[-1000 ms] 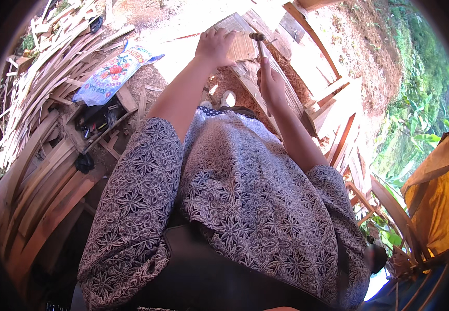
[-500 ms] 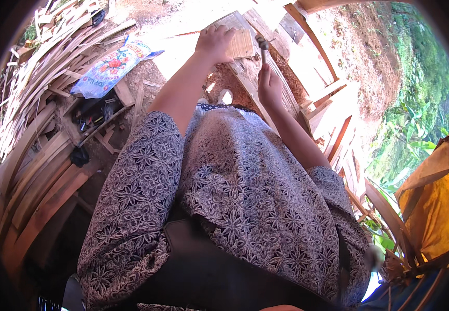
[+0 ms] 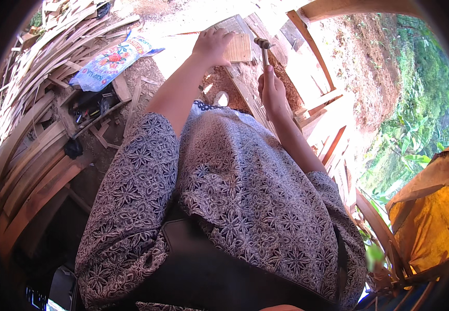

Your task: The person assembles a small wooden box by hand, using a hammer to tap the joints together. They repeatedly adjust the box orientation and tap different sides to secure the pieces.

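Head view, work in hand: one wooden block, one hammer, two bare hands.

Wooden block point(image 3: 240, 47): pale, far in the scene, atop a worn plank point(image 3: 245, 81); left part covered by the left hand point(image 3: 211, 45). Left fingers curled over the far side, thumb on the near side, grasping the block.

Hammer point(image 3: 265, 53): head raised just right of the block, apart from it; handle grasped by the right hand point(image 3: 273, 94), fingers wrapped, thumb along the shaft.

Change, last second: hammer head shifted right and slightly nearer, widening its gap from the block. Judged meaning: block kept steady, hammer clear of it; whether between blows, cannot tell.

Difference from earlier frame: left grasp unaltered; curved timber point(image 3: 361, 9), far right, shows more fully; yellow tarp point(image 3: 427, 228), right, sits farther into view.
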Demonstrator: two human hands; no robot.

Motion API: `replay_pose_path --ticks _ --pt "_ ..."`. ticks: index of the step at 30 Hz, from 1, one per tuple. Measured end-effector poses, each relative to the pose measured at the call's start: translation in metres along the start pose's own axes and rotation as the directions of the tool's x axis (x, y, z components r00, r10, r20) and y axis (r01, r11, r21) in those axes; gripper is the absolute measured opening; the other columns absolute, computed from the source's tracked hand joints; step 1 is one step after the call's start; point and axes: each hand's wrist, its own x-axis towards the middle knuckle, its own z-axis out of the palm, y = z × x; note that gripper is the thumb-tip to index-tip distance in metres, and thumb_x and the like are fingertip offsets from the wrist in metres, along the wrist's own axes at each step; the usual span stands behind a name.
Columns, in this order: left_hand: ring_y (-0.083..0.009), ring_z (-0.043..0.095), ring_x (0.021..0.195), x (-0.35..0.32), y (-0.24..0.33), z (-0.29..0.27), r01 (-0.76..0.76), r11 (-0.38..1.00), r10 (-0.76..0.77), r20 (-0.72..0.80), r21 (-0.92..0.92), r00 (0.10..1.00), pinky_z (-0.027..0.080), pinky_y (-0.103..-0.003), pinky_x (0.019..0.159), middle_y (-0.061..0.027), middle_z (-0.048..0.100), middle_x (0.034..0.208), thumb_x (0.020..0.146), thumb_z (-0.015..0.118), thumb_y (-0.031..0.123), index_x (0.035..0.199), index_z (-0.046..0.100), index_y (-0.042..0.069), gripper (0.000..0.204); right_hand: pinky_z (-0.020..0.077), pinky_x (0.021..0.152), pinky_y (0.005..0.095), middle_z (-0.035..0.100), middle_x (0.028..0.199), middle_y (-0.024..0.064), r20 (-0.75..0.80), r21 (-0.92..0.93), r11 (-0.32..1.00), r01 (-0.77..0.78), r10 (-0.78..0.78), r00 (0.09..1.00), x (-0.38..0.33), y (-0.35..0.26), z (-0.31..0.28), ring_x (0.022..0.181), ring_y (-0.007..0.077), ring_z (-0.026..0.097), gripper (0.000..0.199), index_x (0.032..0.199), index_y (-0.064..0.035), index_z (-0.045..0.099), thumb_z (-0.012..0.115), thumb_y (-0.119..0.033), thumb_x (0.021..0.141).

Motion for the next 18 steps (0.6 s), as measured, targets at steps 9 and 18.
replay_pose_path --ticks 9,18 --pt "-0.0290 0.045 0.137 -0.005 -0.011 0.003 0.022 1.000 -0.022 -0.018 0.010 1.000 0.037 -0.047 0.117 -0.0065 0.047 0.149 0.063 0.091 0.052 0.155 0.036 0.024 0.112 0.0290 0.046 0.0286 0.042 0.057 -0.0042 -0.014 -0.044 0.998 -0.036 0.036 0.999 -0.001 -0.007 0.015 0.048 0.0081 0.038 0.065 0.068 -0.0126 0.051 0.036 -0.065 0.104" --pt "-0.0301 0.045 0.138 -0.009 -0.008 0.015 -0.012 1.000 0.012 -0.050 0.000 0.999 0.035 -0.047 0.119 -0.0071 0.047 0.150 0.062 0.091 0.051 0.156 0.035 0.025 0.113 0.0336 0.050 0.0323 0.045 0.059 -0.0010 0.031 -0.009 0.999 -0.041 0.041 0.999 -0.001 0.014 0.014 0.053 0.0117 0.043 0.061 0.069 -0.0078 0.050 0.040 -0.055 0.107"
